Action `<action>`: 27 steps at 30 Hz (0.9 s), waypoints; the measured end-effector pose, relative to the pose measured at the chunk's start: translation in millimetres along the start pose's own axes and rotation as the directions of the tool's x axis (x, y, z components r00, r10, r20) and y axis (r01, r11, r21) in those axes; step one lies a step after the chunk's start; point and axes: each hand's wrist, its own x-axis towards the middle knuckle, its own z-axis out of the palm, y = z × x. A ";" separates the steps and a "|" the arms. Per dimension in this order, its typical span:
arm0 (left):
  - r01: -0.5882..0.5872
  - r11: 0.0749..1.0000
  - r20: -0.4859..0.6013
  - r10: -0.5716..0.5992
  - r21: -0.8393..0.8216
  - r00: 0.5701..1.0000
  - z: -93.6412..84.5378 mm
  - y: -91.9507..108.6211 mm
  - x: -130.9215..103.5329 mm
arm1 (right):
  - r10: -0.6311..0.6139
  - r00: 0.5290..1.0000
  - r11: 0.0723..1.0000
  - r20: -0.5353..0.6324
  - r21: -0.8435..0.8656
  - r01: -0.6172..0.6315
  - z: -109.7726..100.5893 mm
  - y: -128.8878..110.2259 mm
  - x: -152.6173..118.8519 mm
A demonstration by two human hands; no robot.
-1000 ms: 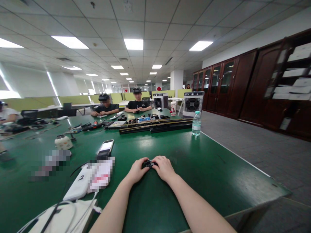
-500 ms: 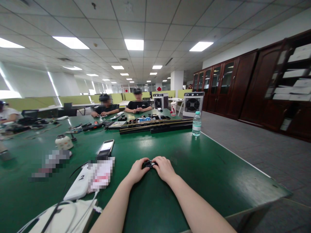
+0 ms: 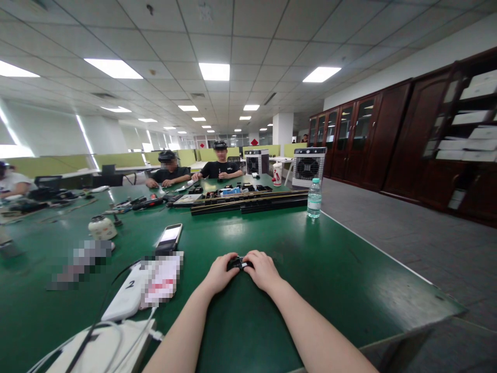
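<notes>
A small black part [image 3: 239,263] with a light patch lies between my hands, low over the green table [image 3: 326,290]. My left hand [image 3: 220,270] grips its left end between thumb and fingers. Its right end is pinched by my right hand [image 3: 262,268], whose fingers curl over the top. Both hands partly hide the part, so its exact shape is too small to tell.
Left of my arms are a phone [image 3: 170,235], a white power bank [image 3: 126,295], cables and a pinkish packet [image 3: 162,282]. Black rails [image 3: 248,202] and a water bottle [image 3: 314,199] stand farther back. Two people [image 3: 169,171] sit across the table.
My hands have barely moved and keep hold of the black part, which looks slightly turned. Across the table, one person's hand has moved out to the left.
</notes>
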 end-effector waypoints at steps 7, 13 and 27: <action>0.013 1.000 0.001 -0.013 0.007 1.000 -2.5 4.0 -0.9 | 0.026 1.000 0.987 -0.017 0.159 -0.023 3.1 7.7 2.5; 0.033 0.999 0.005 -0.033 0.008 0.999 -4.1 7.2 -2.4 | 0.106 0.994 0.978 -0.036 0.182 -0.098 1.5 9.2 3.0; 0.039 0.999 0.013 -0.039 0.011 0.999 -4.7 9.1 -3.7 | 0.144 0.988 0.948 -0.050 0.292 -0.124 3.0 13.9 3.7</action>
